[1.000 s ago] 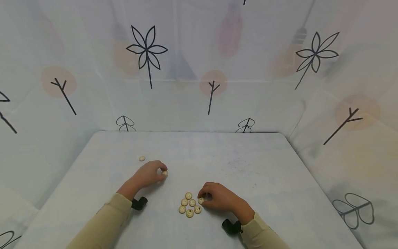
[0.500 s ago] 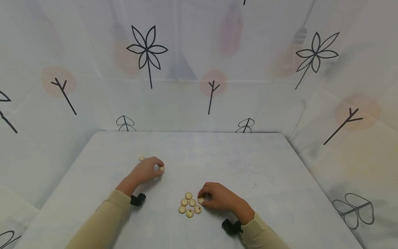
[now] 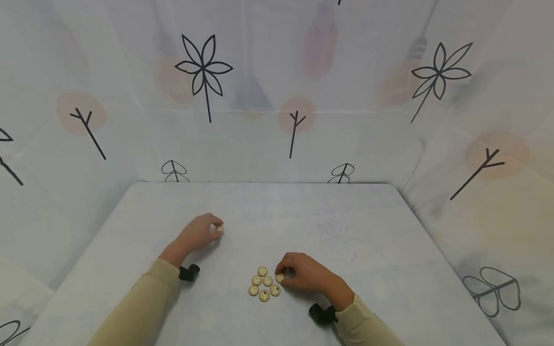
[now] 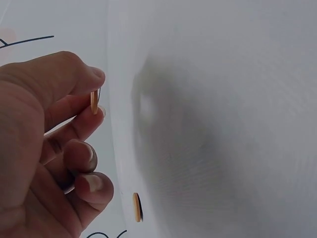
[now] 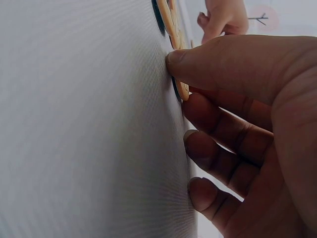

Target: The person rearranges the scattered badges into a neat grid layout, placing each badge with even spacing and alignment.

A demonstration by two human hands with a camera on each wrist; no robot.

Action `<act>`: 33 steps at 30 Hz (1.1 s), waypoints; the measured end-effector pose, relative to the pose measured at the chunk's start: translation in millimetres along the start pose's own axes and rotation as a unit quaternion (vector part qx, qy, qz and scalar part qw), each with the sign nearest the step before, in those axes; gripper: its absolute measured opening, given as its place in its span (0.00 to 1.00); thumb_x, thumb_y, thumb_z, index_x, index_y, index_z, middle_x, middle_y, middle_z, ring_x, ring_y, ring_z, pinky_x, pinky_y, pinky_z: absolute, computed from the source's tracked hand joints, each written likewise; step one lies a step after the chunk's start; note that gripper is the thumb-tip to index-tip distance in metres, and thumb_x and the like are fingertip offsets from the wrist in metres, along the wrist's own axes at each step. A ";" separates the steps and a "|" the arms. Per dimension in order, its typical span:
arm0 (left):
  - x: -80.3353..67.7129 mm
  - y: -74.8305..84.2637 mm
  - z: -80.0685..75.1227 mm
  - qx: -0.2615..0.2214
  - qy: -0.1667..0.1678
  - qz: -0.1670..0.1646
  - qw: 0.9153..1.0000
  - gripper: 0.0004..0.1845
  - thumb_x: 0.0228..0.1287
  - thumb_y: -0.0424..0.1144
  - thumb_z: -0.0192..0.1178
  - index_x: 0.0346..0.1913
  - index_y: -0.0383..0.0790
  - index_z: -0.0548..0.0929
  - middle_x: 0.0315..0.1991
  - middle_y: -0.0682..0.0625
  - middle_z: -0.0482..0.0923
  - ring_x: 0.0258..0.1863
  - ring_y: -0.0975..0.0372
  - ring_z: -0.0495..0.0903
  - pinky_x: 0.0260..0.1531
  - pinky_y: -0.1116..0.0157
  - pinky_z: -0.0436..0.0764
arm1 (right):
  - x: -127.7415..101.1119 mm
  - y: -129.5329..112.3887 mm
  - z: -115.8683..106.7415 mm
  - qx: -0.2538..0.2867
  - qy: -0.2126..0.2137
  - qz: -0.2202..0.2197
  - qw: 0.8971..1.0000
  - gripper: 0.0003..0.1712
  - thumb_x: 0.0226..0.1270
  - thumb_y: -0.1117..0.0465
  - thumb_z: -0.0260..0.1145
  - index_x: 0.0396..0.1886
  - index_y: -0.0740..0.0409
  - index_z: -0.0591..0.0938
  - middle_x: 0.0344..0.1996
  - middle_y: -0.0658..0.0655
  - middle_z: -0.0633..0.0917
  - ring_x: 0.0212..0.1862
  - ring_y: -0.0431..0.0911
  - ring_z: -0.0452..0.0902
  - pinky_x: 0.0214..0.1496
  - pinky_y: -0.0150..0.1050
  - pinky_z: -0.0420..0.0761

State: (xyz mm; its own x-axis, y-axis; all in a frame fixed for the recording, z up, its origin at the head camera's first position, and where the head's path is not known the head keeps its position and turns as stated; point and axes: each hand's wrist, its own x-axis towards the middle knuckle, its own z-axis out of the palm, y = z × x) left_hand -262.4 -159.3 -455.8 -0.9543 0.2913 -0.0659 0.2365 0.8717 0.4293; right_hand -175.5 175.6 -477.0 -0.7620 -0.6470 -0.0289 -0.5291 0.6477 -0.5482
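One more button (image 4: 137, 207), apparently hidden overhead, shows beside left hand (image 4: 44, 144).

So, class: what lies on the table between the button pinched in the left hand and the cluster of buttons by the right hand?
Nothing: the head view shows bare table between the pinched button and the cluster.

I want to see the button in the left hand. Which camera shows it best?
The left wrist view: the button sits edge-on, pinched between thumb and forefinger of the left hand, above the table. In the head view it is a tiny pale dot. The right wrist view hides it.
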 end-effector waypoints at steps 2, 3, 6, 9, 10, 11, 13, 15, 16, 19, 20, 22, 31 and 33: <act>0.9 -1.4 -0.6 0.001 0.002 0.003 1.000 0.19 0.63 0.42 0.60 0.56 0.40 0.80 0.54 0.44 0.79 0.60 0.47 0.74 0.63 0.47 0.70 | -0.1 0.6 0.2 0.000 0.000 0.001 1.000 0.09 0.61 0.56 0.69 0.42 0.42 0.85 0.38 0.38 0.80 0.40 0.32 0.73 0.46 0.32 0.76; 1.5 -2.2 -0.7 0.002 0.004 0.005 1.000 0.19 0.63 0.42 0.59 0.56 0.39 0.80 0.54 0.43 0.79 0.60 0.47 0.74 0.63 0.47 0.70 | -0.2 0.7 0.2 0.000 0.000 0.001 1.000 0.09 0.61 0.56 0.69 0.42 0.42 0.85 0.38 0.38 0.80 0.40 0.32 0.73 0.46 0.32 0.76; 3.9 -5.3 -1.0 0.004 0.007 0.006 1.000 0.19 0.64 0.42 0.59 0.56 0.39 0.80 0.54 0.43 0.78 0.60 0.46 0.74 0.63 0.47 0.69 | -0.1 1.0 0.0 0.001 -0.002 0.001 1.000 0.09 0.61 0.56 0.69 0.42 0.42 0.85 0.38 0.38 0.80 0.40 0.32 0.73 0.46 0.32 0.76; 6.3 -7.3 -1.8 0.000 0.006 -0.004 1.000 0.19 0.65 0.42 0.58 0.56 0.38 0.80 0.55 0.42 0.78 0.61 0.46 0.73 0.64 0.46 0.69 | 0.0 0.7 -0.1 0.000 -0.004 0.004 1.000 0.09 0.62 0.56 0.68 0.43 0.42 0.85 0.38 0.38 0.80 0.40 0.32 0.72 0.46 0.32 0.76; 7.1 -7.9 -2.3 -0.003 0.004 -0.007 1.000 0.19 0.65 0.42 0.58 0.56 0.38 0.80 0.55 0.42 0.78 0.61 0.45 0.73 0.64 0.46 0.68 | 0.0 0.7 0.0 0.000 -0.004 0.004 1.000 0.09 0.62 0.55 0.68 0.43 0.42 0.85 0.38 0.38 0.80 0.40 0.31 0.72 0.46 0.32 0.76; 7.8 -8.4 -2.9 -0.004 0.002 -0.010 1.000 0.19 0.66 0.42 0.58 0.56 0.38 0.80 0.55 0.42 0.78 0.62 0.45 0.72 0.64 0.46 0.68 | -0.1 0.5 0.1 -0.001 -0.003 0.004 1.000 0.09 0.62 0.56 0.68 0.43 0.42 0.85 0.38 0.38 0.80 0.40 0.31 0.72 0.46 0.32 0.76; 9.0 -9.4 -4.1 -0.008 0.000 -0.019 1.000 0.19 0.66 0.42 0.58 0.56 0.38 0.80 0.56 0.41 0.78 0.62 0.44 0.72 0.64 0.45 0.68 | -0.2 0.0 -0.1 0.000 -0.002 0.006 1.000 0.09 0.62 0.55 0.68 0.42 0.42 0.85 0.38 0.38 0.80 0.40 0.31 0.72 0.46 0.32 0.76; 10.0 -10.4 -5.2 -0.012 -0.002 -0.025 1.000 0.19 0.66 0.42 0.58 0.56 0.38 0.80 0.56 0.41 0.77 0.63 0.44 0.71 0.65 0.45 0.67 | -0.4 -0.4 -0.2 0.004 -0.002 0.006 1.000 0.09 0.62 0.55 0.68 0.42 0.42 0.85 0.38 0.38 0.80 0.40 0.32 0.73 0.45 0.32 0.76; 10.4 -11.2 -5.9 -0.010 -0.002 -0.024 1.000 0.19 0.66 0.42 0.58 0.56 0.37 0.80 0.57 0.40 0.77 0.63 0.43 0.71 0.65 0.45 0.67 | -0.6 -0.8 -0.6 0.007 -0.002 0.005 1.000 0.09 0.61 0.56 0.69 0.42 0.43 0.85 0.38 0.38 0.80 0.39 0.32 0.73 0.45 0.32 0.76; 11.9 -14.3 -6.6 -0.009 -0.002 -0.026 1.000 0.18 0.67 0.43 0.58 0.56 0.38 0.80 0.57 0.40 0.77 0.64 0.43 0.71 0.65 0.45 0.67 | -0.8 -1.0 -1.0 0.013 -0.003 0.006 1.000 0.09 0.62 0.56 0.69 0.42 0.43 0.85 0.38 0.38 0.80 0.40 0.32 0.73 0.45 0.32 0.76; 12.3 -15.4 -7.0 -0.006 -0.001 -0.023 1.000 0.18 0.67 0.42 0.58 0.55 0.37 0.80 0.57 0.40 0.78 0.63 0.43 0.71 0.65 0.45 0.67 | -0.7 -0.7 -0.9 0.014 -0.004 0.007 1.000 0.09 0.61 0.56 0.69 0.42 0.43 0.85 0.38 0.38 0.80 0.40 0.32 0.72 0.45 0.32 0.76; 13.2 -17.3 -7.5 -0.002 0.000 -0.020 1.000 0.18 0.67 0.42 0.58 0.55 0.37 0.80 0.56 0.39 0.78 0.63 0.43 0.71 0.64 0.45 0.67 | -0.4 -0.2 -0.7 0.013 -0.004 0.007 1.000 0.09 0.61 0.56 0.69 0.42 0.42 0.85 0.38 0.38 0.80 0.40 0.32 0.72 0.45 0.32 0.76; 15.8 -25.6 -8.3 0.002 0.005 -0.025 1.000 0.18 0.69 0.43 0.56 0.55 0.37 0.80 0.58 0.38 0.77 0.64 0.43 0.70 0.65 0.45 0.66 | -0.1 0.5 -0.1 0.011 -0.005 0.009 1.000 0.09 0.61 0.56 0.69 0.42 0.42 0.85 0.38 0.38 0.80 0.40 0.32 0.72 0.46 0.32 0.76; 16.9 -27.6 -7.2 0.006 0.007 -0.022 1.000 0.17 0.69 0.43 0.56 0.55 0.37 0.80 0.58 0.38 0.77 0.64 0.42 0.70 0.65 0.45 0.66 | -0.2 0.0 -0.5 0.012 -0.006 0.008 1.000 0.09 0.61 0.57 0.69 0.42 0.43 0.85 0.38 0.38 0.80 0.39 0.32 0.72 0.45 0.31 0.76</act>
State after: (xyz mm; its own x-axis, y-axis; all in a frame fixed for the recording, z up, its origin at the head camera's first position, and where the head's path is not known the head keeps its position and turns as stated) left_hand -286.3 -181.3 -462.3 -0.9662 0.2478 -0.0716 0.1971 0.8883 0.4148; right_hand -175.6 176.0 -476.6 -0.7661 -0.6409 -0.0480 -0.5069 0.6484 -0.5680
